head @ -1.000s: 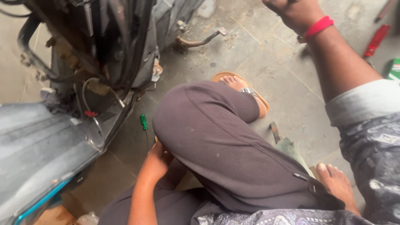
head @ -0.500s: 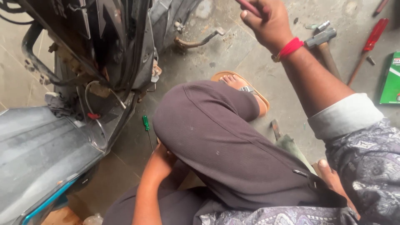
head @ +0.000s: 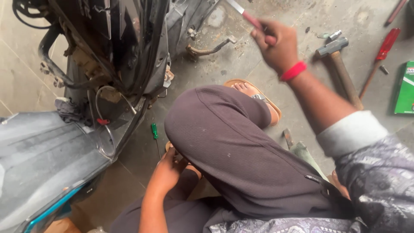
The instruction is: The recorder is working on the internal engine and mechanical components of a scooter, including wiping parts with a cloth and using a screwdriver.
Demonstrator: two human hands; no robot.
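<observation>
Soft even daylight, faint shadows — raised hand (head: 276, 47) seemingly motion-blurred

Grey concrete floor (head: 202, 82), dusty and stained. A hammer (head: 340, 64) lies just right of the raised right hand (head: 276, 47); a red screwdriver (head: 379, 60) and green box (head: 405, 88) lie farther right. A green screwdriver (head: 154, 131) lies just above the lowered left hand (head: 168, 168).

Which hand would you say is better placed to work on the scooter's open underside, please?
Probably the right hand: it is raised toward the scooter gripping a red-handled tool. The left hand rests low beside the knee, near a green screwdriver.
</observation>
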